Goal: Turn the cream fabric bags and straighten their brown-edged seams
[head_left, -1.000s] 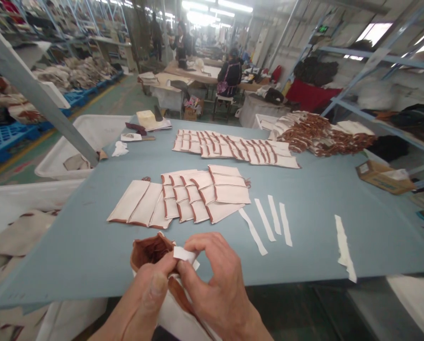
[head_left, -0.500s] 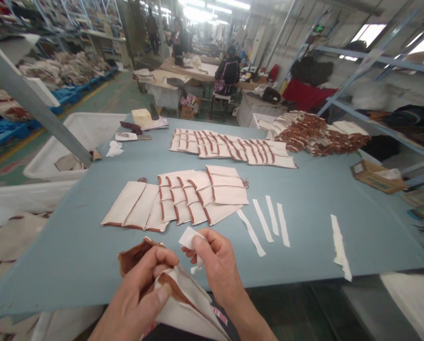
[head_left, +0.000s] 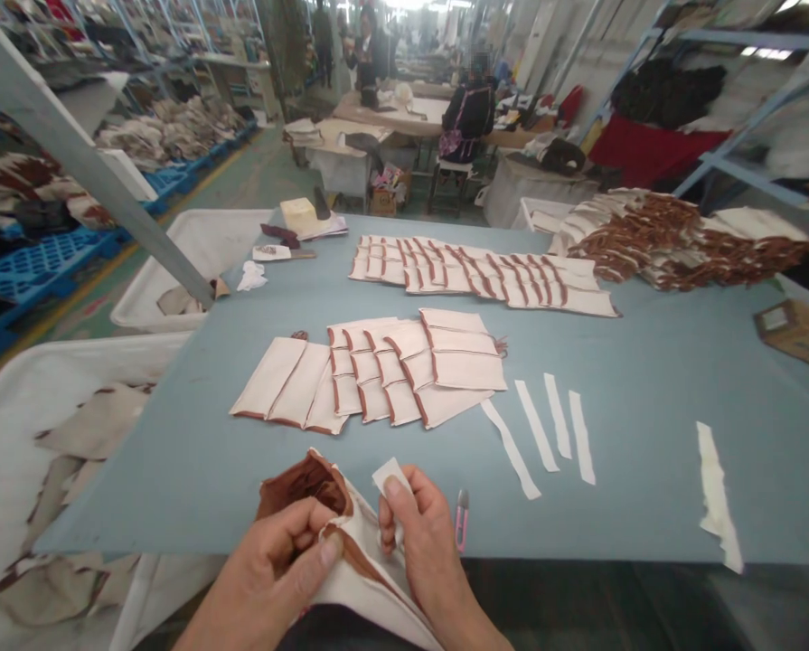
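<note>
My left hand (head_left: pixel 286 551) is closed on the edge of a cream fabric pouch (head_left: pixel 370 592) with brown lining, its thumb pressing a brown-edged fold. The pouch's brown opening (head_left: pixel 302 488) gapes just beyond the fingers. Close by on the right, my right hand (head_left: pixel 424 533) pinches a white strip (head_left: pixel 389 476) between thumb and fingers; part of the strip is hidden by the palm. On the table beside this hand lies a pair of pink-handled thread snips (head_left: pixel 462 520). Cream panels with brown edging (head_left: pixel 377 371) lie overlapped past both hands.
Several loose white strips (head_left: pixel 536 438) lie right of the panels, with another strip (head_left: pixel 716 493) farther right. Behind is a row of similar panels (head_left: pixel 472 276) and a large heap (head_left: pixel 654 240). White bins (head_left: pixel 98 348) stand along the left edge. A co-worker (head_left: pixel 468 113) sits in the background.
The view has swung left, so the table's contents appear farther right. The pouch's brown opening shows more fully, and the pink snips have come into sight beside my right hand. Both grips persist.
</note>
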`<state>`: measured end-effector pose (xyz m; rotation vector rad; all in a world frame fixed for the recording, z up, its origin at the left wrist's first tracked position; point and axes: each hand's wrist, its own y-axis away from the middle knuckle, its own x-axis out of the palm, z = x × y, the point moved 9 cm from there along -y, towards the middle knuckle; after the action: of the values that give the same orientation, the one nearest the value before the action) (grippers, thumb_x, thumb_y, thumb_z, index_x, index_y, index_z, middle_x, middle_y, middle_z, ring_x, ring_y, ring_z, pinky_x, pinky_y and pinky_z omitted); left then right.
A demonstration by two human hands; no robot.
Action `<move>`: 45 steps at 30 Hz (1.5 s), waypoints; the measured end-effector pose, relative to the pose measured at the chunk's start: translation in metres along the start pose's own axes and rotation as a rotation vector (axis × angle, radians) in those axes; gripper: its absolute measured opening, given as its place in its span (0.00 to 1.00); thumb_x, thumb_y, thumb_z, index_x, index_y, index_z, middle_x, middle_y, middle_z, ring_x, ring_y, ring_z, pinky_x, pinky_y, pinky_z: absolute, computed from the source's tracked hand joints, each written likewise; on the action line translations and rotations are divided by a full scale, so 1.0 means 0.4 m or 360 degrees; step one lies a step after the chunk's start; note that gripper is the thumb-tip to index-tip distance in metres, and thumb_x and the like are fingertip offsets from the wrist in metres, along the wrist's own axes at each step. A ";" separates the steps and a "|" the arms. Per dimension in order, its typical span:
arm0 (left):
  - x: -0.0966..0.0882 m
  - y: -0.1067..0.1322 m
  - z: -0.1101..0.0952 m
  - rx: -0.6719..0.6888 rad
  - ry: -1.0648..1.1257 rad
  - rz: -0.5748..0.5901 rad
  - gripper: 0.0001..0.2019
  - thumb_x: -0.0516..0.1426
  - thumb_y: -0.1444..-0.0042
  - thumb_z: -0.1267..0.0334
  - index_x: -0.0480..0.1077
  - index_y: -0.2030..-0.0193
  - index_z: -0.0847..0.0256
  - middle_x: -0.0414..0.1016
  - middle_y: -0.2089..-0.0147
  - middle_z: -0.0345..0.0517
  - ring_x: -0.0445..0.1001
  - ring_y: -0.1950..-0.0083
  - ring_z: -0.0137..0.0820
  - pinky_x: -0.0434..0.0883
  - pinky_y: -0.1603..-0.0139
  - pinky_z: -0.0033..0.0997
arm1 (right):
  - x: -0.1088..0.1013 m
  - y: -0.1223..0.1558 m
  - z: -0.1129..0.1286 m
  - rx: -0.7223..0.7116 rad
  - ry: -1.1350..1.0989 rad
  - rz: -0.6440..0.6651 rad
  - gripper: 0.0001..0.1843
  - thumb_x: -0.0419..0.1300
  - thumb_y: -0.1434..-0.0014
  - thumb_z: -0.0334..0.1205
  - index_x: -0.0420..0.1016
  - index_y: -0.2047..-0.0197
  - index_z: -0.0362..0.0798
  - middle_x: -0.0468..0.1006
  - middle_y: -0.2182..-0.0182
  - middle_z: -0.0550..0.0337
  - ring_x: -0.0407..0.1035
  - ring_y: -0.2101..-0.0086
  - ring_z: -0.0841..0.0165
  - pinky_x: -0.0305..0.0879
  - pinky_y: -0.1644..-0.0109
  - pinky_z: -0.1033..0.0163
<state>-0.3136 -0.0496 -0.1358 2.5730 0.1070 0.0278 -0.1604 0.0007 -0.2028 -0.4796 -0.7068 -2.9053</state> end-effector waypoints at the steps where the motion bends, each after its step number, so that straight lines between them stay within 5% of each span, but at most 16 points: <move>1: -0.007 0.001 -0.010 0.0045 -0.0078 -0.0022 0.32 0.68 0.44 0.27 0.79 0.69 0.61 0.75 0.72 0.41 0.68 0.69 0.32 0.65 0.65 0.28 | -0.004 0.000 0.022 -0.0046 0.0072 0.0005 0.34 0.69 0.40 0.74 0.70 0.69 0.50 0.67 0.80 0.69 0.56 0.80 0.74 0.57 0.74 0.68; 8: -0.008 -0.038 -0.057 0.0239 -0.0205 0.0096 0.28 0.61 0.33 0.35 0.82 0.65 0.60 0.78 0.65 0.43 0.71 0.65 0.34 0.68 0.63 0.27 | -0.010 0.067 0.220 -0.0288 0.0635 0.0187 0.28 0.61 0.27 0.63 0.75 0.70 0.49 0.72 0.77 0.64 0.61 0.75 0.70 0.61 0.68 0.64; 11: 0.004 -0.055 -0.074 0.0305 -0.0151 0.0174 0.32 0.61 0.34 0.32 0.74 0.73 0.61 0.67 0.73 0.38 0.62 0.71 0.30 0.61 0.69 0.25 | 0.033 0.104 0.297 -0.0593 0.0988 0.0298 0.21 0.60 0.26 0.50 0.78 0.69 0.48 0.77 0.73 0.61 0.66 0.72 0.69 0.61 0.66 0.64; 14: 0.027 -0.064 -0.093 0.0306 0.0018 0.0250 0.33 0.63 0.36 0.31 0.65 0.76 0.58 0.58 0.77 0.33 0.54 0.74 0.27 0.56 0.72 0.25 | 0.058 0.119 0.343 -0.0814 0.1235 0.0165 0.16 0.60 0.28 0.42 0.80 0.68 0.49 0.76 0.75 0.63 0.67 0.72 0.69 0.61 0.65 0.64; 19: 0.063 -0.069 -0.117 0.0253 0.0269 0.0335 0.28 0.66 0.37 0.36 0.67 0.71 0.57 0.57 0.77 0.29 0.50 0.75 0.26 0.53 0.74 0.25 | 0.066 0.122 0.370 -0.0757 0.1232 0.0015 0.15 0.61 0.29 0.44 0.80 0.67 0.49 0.76 0.76 0.65 0.66 0.76 0.71 0.57 0.71 0.66; 29: 0.034 -0.040 -0.199 0.0644 -0.0232 -0.0056 0.25 0.56 0.32 0.44 0.62 0.77 0.54 0.58 0.79 0.32 0.57 0.77 0.28 0.58 0.75 0.27 | 0.097 0.103 0.374 -0.0806 0.1217 -0.0037 0.17 0.59 0.29 0.46 0.76 0.69 0.50 0.77 0.80 0.67 0.68 0.80 0.73 0.57 0.76 0.67; 34: 0.023 -0.037 -0.177 0.0622 -0.0277 -0.0187 0.26 0.56 0.32 0.42 0.61 0.77 0.54 0.58 0.80 0.32 0.57 0.78 0.27 0.59 0.74 0.26 | 0.101 0.090 0.363 -0.0836 0.1256 -0.0099 0.18 0.59 0.29 0.46 0.75 0.70 0.50 0.76 0.81 0.67 0.69 0.81 0.72 0.56 0.78 0.67; 45: 0.006 -0.034 -0.121 0.0650 -0.0120 -0.0304 0.28 0.58 0.28 0.41 0.62 0.76 0.55 0.57 0.79 0.30 0.55 0.77 0.27 0.59 0.75 0.26 | 0.123 0.133 0.382 -0.1358 0.1449 -0.0332 0.17 0.60 0.27 0.40 0.78 0.70 0.49 0.77 0.81 0.68 0.68 0.82 0.74 0.60 0.74 0.68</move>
<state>-0.3144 -0.0120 -0.1022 2.9531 0.3626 -0.1800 -0.1550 0.0227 -0.0350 0.8867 0.6417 -2.9693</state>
